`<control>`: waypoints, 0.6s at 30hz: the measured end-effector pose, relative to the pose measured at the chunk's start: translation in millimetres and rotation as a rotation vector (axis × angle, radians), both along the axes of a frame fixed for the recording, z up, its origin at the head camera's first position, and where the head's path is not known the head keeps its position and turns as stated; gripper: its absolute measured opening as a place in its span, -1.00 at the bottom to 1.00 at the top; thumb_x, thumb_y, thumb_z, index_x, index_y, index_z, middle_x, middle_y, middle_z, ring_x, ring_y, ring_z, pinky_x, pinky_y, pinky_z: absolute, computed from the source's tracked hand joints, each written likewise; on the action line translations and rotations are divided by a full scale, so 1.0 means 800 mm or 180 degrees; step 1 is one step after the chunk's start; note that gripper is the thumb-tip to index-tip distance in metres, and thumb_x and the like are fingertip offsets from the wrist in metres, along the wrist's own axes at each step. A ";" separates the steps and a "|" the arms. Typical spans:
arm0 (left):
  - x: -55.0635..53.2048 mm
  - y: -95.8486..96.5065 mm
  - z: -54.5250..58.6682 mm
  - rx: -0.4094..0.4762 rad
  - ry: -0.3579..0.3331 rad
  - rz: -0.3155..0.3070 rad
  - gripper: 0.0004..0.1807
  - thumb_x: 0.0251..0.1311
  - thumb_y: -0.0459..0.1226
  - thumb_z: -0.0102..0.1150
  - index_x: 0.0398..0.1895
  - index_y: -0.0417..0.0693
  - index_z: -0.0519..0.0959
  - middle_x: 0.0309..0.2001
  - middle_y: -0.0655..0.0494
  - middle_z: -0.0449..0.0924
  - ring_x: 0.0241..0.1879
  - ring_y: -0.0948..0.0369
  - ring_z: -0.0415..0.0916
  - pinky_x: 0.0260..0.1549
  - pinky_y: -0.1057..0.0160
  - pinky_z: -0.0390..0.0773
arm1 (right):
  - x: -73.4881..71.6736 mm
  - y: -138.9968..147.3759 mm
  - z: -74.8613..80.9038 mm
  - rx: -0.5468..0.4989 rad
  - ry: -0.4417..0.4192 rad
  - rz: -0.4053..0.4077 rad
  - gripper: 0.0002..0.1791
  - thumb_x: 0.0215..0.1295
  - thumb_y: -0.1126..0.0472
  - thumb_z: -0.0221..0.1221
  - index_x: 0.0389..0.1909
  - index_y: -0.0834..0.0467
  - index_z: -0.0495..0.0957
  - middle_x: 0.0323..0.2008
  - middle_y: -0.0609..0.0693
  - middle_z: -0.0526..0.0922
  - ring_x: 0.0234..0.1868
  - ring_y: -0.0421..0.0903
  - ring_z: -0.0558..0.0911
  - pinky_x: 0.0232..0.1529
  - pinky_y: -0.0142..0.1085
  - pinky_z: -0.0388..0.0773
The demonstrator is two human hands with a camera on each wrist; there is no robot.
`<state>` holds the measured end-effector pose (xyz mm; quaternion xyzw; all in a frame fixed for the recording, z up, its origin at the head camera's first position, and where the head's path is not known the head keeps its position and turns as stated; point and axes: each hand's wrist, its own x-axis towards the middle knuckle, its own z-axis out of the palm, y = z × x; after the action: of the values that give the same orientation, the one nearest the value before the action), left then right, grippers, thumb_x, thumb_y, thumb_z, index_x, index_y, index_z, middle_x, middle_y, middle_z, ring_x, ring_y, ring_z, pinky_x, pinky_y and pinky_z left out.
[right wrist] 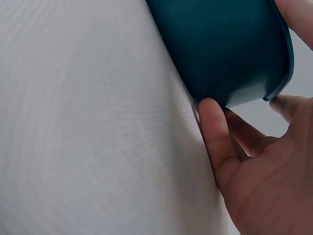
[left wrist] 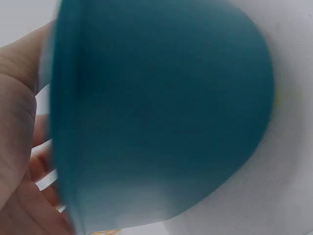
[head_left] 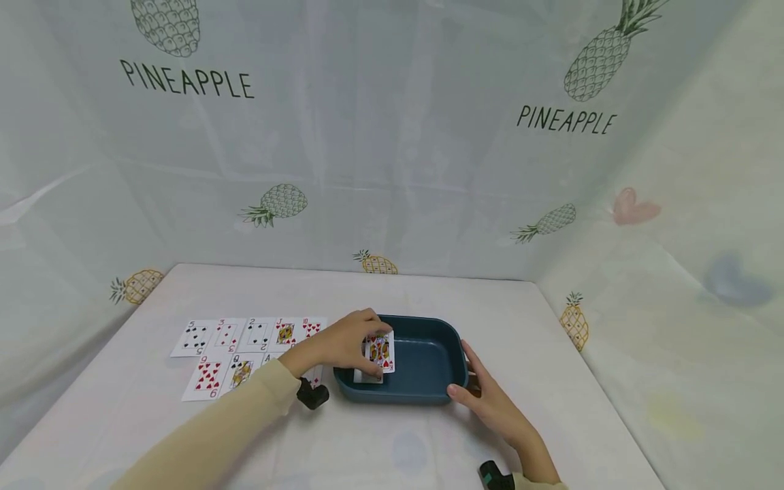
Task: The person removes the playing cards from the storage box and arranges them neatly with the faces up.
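Observation:
My left hand [head_left: 350, 344] reaches over the left end of a dark blue rectangular dish [head_left: 431, 354]. Its thumb and fingers hold a face card [head_left: 380, 352] with red suit marks by opposite edges. Part of another card [head_left: 367, 376] shows beneath the face card. At the dish's right end, my right hand [head_left: 490, 401] grips the corner, thumb at the near rim and fingers along the outer side. The left wrist view has the dish wall [left wrist: 161, 107] filling most of it, hiding the cards. Fingers of the right hand [right wrist: 259, 161] touch the dish low down in the right wrist view.
Face-up playing cards lie in two rows left of the dish, including a five [head_left: 194, 338], a jack [head_left: 285, 333], a nine of hearts [head_left: 208, 376] and a queen [head_left: 241, 373]. My left forearm [head_left: 214, 425] covers part of the lower row. Pineapple-print sheets surround the white table [head_left: 380, 449].

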<state>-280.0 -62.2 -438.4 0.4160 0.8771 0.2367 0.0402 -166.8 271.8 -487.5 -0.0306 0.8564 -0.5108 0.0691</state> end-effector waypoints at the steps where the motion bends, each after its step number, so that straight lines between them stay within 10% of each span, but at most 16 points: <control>1: 0.001 -0.002 0.004 0.0027 -0.0001 -0.0001 -0.11 0.04 0.10 0.65 0.42 -0.05 0.57 0.13 0.14 0.52 -0.01 0.22 0.40 -0.05 0.23 0.54 | 0.000 0.000 0.000 0.0008 0.0003 0.0003 -0.01 0.49 -0.03 0.30 0.73 -0.31 -0.10 0.54 0.24 0.30 0.38 0.12 0.51 0.35 0.11 0.48; 18: 0.021 -0.064 0.060 -0.0015 0.0153 0.0220 -0.11 0.03 0.05 0.66 0.46 0.05 0.54 0.19 0.22 0.48 0.13 0.21 0.40 0.07 0.10 0.57 | 0.000 -0.001 -0.001 0.0029 0.0001 -0.0020 -0.02 0.50 -0.03 0.30 0.73 -0.32 -0.10 0.53 0.24 0.31 0.38 0.11 0.51 0.33 0.08 0.49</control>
<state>-263.1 -113.2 -390.4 0.3910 0.8922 0.2258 0.0119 -166.8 271.2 -488.3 -0.0276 0.8588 -0.5071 0.0674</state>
